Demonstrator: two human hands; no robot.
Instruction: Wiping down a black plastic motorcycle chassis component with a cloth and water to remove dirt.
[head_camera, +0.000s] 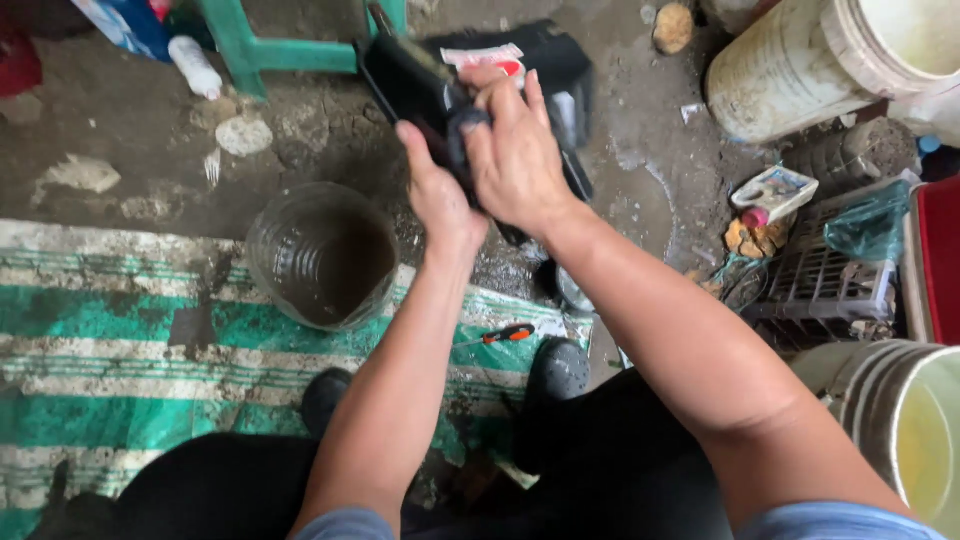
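A green and white striped mat (120, 330) covers the muddy ground at eight o'clock. On its upper edge stands a clear plastic container (322, 255) holding murky liquid. At twelve o'clock, a glossy black boxy part (420, 75) with a red and white label is gripped by both hands together: left hand (438, 195) beneath, right hand (515, 150) wrapped over it. A small orange-handled screwdriver (508, 334) lies at six o'clock.

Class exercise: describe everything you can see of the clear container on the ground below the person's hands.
The clear container is a round, open-topped tub of see-through, ribbed plastic, grimy and scuffed. It stands upright, half on the green-and-white striped mat, half on the muddy ground. Its inside looks dark brown; whether that is liquid or dirt cannot be told. Nothing touches it; the left hand is beside and above it.
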